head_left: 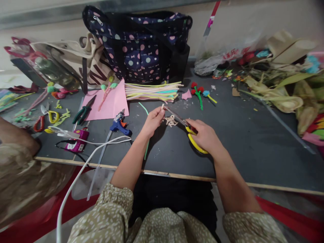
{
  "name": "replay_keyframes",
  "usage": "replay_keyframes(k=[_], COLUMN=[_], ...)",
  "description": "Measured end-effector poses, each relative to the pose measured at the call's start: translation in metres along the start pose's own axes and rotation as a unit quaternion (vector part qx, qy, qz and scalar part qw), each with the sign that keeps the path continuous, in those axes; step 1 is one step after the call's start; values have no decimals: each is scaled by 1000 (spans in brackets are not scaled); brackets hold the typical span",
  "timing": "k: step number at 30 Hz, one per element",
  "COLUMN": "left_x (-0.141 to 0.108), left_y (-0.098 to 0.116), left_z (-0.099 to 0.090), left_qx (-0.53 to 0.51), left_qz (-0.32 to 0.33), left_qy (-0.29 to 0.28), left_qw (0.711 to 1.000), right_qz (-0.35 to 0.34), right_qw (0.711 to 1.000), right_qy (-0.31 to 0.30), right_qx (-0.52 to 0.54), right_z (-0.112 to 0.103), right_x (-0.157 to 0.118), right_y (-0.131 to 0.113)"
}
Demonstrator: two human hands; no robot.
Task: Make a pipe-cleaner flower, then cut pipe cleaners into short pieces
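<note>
My left hand (153,120) pinches a short pale strip (162,106), its end standing up from the fingertips. In my right hand (205,135) are scissors with yellow handles (196,145), the fingers wrapped around the grips. The blades point left and reach the pale strip; whether they touch it I cannot tell. Beneath the blades lies a small heap of cut pale pieces (171,120) on the dark table (243,145). A thin green strip (146,152) runs along the table, partly hidden under my left forearm.
Behind my hands, a bundle of coloured strips (152,91) lies by pink paper (111,104). A blue glue gun (119,127), pliers (83,113), a purple power block (77,141) and a white cable (83,168) are left. Another person's arm (17,135) rests far left; corn husks (278,94) lie right.
</note>
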State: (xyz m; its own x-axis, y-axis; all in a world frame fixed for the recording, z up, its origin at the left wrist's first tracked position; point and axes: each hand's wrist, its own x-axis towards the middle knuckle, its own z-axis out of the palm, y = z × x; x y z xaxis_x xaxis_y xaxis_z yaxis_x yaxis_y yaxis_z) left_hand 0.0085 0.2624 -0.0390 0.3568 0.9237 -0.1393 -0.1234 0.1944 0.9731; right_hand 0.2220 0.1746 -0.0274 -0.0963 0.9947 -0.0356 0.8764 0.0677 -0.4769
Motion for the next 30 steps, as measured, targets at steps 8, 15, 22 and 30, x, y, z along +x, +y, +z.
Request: replay_keyframes(k=[8, 15, 22, 30], left_x=[0, -2, -4, -4], left_y=[3, 3, 4, 3], left_z=[2, 2, 6, 7], left_qx=[-37, -28, 26, 53], left_qz=[-21, -6, 20, 21], left_qy=[28, -18, -24, -28], left_qw=[999, 999, 999, 998], right_qz=[-17, -32, -41, -38], right_qw=[1000, 999, 999, 999], right_qy=[17, 19, 17, 11], right_qx=[1, 3, 15, 34], right_z=[3, 8, 6, 5], right_x=[0, 1, 1, 0], right_y=[4, 7, 5, 3])
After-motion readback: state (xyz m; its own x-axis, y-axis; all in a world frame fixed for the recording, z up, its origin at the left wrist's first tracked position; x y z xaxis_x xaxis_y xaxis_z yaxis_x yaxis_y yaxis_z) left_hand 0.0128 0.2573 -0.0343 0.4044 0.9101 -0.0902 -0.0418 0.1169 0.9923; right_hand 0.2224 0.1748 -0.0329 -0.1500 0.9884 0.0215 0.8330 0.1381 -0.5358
